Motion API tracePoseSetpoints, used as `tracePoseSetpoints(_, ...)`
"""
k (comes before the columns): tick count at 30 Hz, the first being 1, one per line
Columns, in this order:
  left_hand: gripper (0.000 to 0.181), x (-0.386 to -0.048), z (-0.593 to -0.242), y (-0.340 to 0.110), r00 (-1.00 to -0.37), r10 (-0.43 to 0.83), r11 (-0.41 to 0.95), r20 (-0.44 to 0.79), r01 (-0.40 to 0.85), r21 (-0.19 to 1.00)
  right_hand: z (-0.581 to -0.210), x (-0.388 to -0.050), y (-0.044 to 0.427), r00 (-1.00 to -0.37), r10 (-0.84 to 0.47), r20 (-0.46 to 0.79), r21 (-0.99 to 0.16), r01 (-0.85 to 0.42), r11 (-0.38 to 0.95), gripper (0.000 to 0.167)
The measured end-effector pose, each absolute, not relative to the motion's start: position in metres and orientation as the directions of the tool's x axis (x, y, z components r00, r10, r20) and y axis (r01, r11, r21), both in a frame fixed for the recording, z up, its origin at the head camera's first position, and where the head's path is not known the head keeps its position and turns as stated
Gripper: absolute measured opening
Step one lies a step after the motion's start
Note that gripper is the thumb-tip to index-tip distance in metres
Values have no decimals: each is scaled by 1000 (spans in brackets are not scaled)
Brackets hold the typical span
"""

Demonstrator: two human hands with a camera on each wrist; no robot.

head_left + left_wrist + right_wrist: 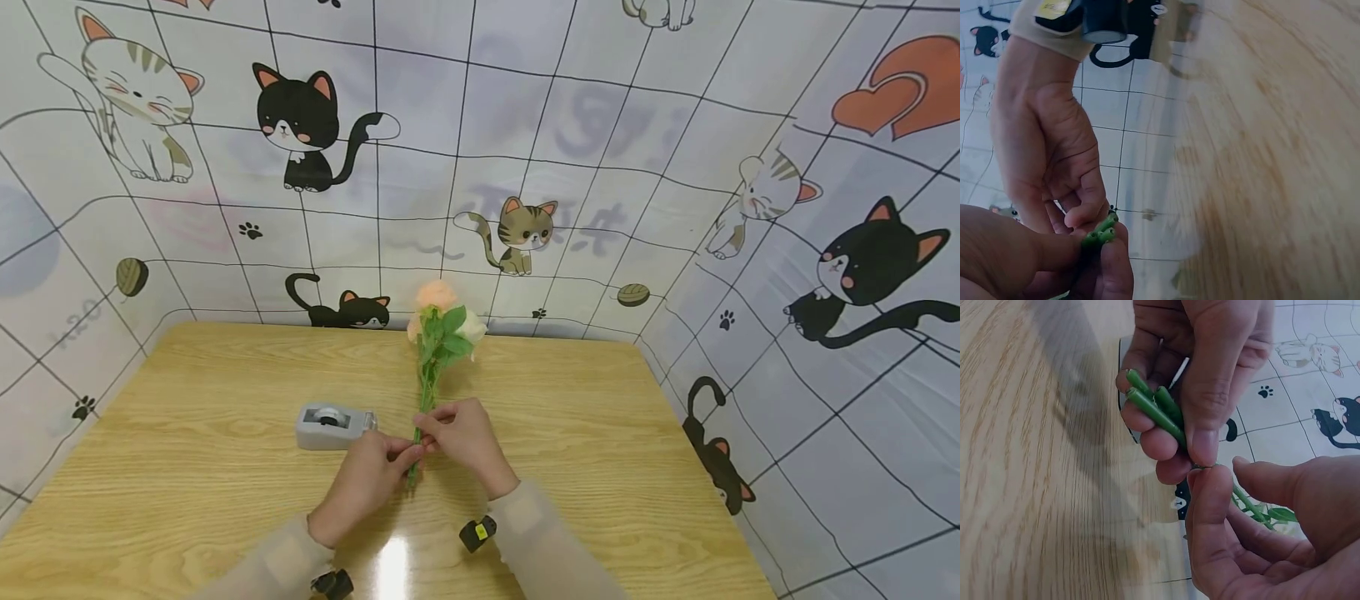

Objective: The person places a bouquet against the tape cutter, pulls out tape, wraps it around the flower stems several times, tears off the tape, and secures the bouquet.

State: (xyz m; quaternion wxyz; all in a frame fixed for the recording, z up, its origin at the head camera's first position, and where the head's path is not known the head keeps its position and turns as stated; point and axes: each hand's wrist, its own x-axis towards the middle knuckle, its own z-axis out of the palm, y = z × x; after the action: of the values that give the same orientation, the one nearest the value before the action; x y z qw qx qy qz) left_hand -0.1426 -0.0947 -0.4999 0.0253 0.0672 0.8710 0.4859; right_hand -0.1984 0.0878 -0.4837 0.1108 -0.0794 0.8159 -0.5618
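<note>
A bunch of flowers, peach and white blooms with green leaves (442, 337), lies with its heads toward the far edge of the table. My left hand (372, 473) pinches the green stems (1157, 412) near their cut ends, thumb against fingers. Just above it, my right hand (467, 437) has its fingers curled about the same stems, its fingertips meeting the left hand's. In the left wrist view, the stem ends (1102, 234) poke out between left thumb and fingers. A grey tape dispenser (333, 427) stands beside the left hand. Whether tape is on the stems cannot be made out.
The wood-grain table (600, 467) runs back to a white cloth wall (420, 183) printed with cats and grid lines. The cloth also rises along both sides. Black wrist cameras (477, 533) are strapped at the sleeves.
</note>
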Motion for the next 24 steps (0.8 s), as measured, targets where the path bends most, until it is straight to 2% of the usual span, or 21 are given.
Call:
tracePoseSetpoints(6,31,-140,-498,-90,-982,114,597,152,190,780,-481,-199,81,-970,-225,-92,-933,5,360,22)
tracePoseSetpoints(11,28,-139,-497,-90,-979,98,602,177,200,773,-481,-200,78,-966,-227,-124,-932,35,360,27)
tracePoseSetpoints(18,22,-141,-497,-98,-989,133,548,71,133,826,-487,-202,79,-955,-258,-145,-940,51,337,31)
tracePoseSetpoints(21,20,-144,-499,-107,-979,204,442,3,95,892,-490,-204,81,-947,-279,-158,-949,68,307,29)
tracePoseSetpoints(24,29,-147,-505,-119,-947,309,276,-84,5,961,-492,-206,83,-937,-304,-171,-955,82,285,28)
